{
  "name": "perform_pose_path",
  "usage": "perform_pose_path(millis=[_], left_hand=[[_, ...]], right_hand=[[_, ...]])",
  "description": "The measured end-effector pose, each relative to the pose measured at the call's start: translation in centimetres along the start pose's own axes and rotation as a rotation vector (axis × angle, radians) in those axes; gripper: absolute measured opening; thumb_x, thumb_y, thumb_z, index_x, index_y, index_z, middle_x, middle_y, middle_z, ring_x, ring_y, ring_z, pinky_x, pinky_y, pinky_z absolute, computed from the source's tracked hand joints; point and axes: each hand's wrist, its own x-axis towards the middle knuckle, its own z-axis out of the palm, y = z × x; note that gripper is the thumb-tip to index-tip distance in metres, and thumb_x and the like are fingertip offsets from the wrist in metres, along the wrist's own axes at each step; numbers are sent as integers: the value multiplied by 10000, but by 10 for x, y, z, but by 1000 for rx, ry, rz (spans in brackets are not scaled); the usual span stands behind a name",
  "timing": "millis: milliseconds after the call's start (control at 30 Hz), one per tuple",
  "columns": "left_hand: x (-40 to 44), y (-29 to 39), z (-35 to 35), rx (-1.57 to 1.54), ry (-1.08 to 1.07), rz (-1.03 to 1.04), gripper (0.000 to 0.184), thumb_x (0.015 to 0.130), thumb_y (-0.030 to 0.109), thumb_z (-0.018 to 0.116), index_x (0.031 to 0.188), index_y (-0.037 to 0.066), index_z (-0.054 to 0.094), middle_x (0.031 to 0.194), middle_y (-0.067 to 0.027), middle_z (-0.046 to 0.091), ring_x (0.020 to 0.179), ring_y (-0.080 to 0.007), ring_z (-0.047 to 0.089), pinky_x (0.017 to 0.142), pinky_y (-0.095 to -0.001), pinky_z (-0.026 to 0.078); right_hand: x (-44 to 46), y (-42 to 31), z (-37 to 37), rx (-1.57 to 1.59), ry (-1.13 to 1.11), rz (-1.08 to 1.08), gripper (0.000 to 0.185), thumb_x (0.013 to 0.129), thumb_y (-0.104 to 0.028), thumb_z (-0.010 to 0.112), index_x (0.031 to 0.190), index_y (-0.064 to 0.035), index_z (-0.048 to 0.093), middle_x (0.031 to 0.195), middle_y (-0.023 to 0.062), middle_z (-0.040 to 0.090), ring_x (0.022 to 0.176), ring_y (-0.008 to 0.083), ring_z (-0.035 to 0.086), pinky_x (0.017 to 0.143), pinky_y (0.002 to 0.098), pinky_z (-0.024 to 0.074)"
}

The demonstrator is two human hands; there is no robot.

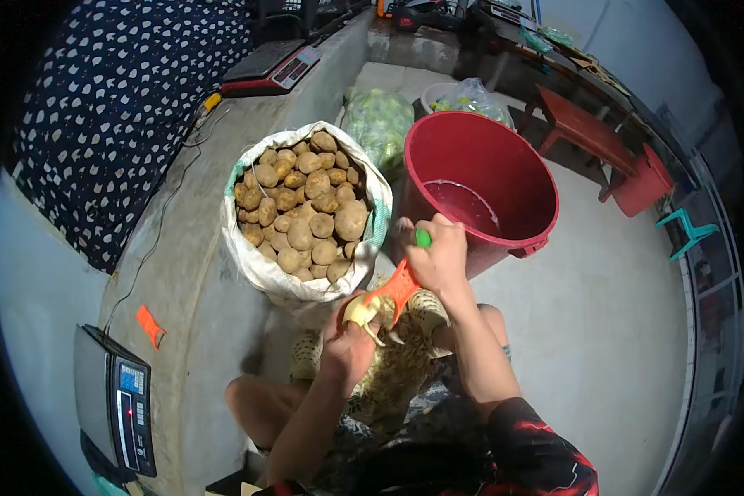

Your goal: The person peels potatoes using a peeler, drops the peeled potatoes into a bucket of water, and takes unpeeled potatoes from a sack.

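Observation:
My left hand (349, 351) is closed round a partly peeled, pale yellow potato (362, 311). In my right hand (440, 255) is an orange peeler (401, 285), its head against or very close to the potato, with a strip of peel hanging below. Something green shows between the right hand's fingers. A white sack (378, 186) full of brown potatoes (300, 234) stands just beyond my left hand. Beyond my right hand is a large red bucket (531, 192) with some liquid at its bottom. Peel scraps (388, 376) lie below my hands, between the legs.
At the left, a second orange peeler (150, 326) and a digital scale (128, 405) rest on the ledge. Another red scale (273, 70) is farther back. Behind the bucket are bags of green produce (379, 124), a red bench (583, 132) and a teal stool (688, 231).

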Motion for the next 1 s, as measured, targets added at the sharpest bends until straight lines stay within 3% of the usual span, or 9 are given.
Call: perform_pose_path(millis=[67,133,300,400,500,600,800,933,1000], left_hand=[[2,1,-5,-182,-81,-51,594,875,208,676,1346,-43,416,1267,-115,530,1136,-219,521,991,-353,399],[2,10,4,-213,-77,-93,551,910,191,620,1360,-48,411,1262,-125,537,1106,-210,526,962,-333,410],[21,5,-12,-147,194,-67,347,956,235,543,1191,-21,533,1069,-108,573,877,-190,519,788,-267,420],[21,0,-33,-200,374,-82,259,966,270,541,1051,27,570,940,-84,562,732,-168,496,634,-256,404],[21,2,-20,86,420,8,98,958,143,509,991,59,547,763,-46,522,519,-134,428,444,-250,317],[24,-5,-4,128,584,78,59,939,77,498,991,88,523,717,-33,503,488,-119,406,433,-243,305],[12,11,-1,73,387,10,109,924,36,484,960,134,452,770,-45,545,530,-117,482,411,-249,359],[22,-15,-23,297,470,286,139,920,22,474,957,149,433,772,-53,544,542,-114,499,394,-252,348],[21,-12,-22,337,435,283,154,914,10,477,954,152,432,770,-60,543,529,-113,492,390,-244,337]], right_hand=[[3,35,18,90,30,26,352,806,-291,659,626,7,611,537,165,488,552,341,490,575,446,380],[5,35,16,255,-114,330,415,847,-316,644,637,38,588,509,192,467,476,321,423,515,436,379],[6,28,15,257,-93,254,419,843,-323,641,639,39,583,499,208,454,439,322,409,511,418,385],[-2,29,30,240,-154,309,367,790,-315,665,668,28,612,564,228,505,506,371,510,552,437,420],[-12,15,41,187,-181,195,276,686,-277,680,716,-4,662,684,218,559,704,414,584,651,482,455],[-17,-8,30,75,-153,-30,237,691,-256,661,696,-19,669,638,212,538,660,410,563,655,490,450],[-7,27,47,192,-151,240,197,681,-239,658,680,-43,673,641,204,568,649,385,578,646,463,474],[-16,-7,27,-15,-190,-125,231,681,-268,659,666,-38,660,632,203,561,647,368,584,621,452,478],[-11,18,44,37,-215,27,238,674,-277,658,659,-39,658,616,195,546,630,371,567,604,458,461]])
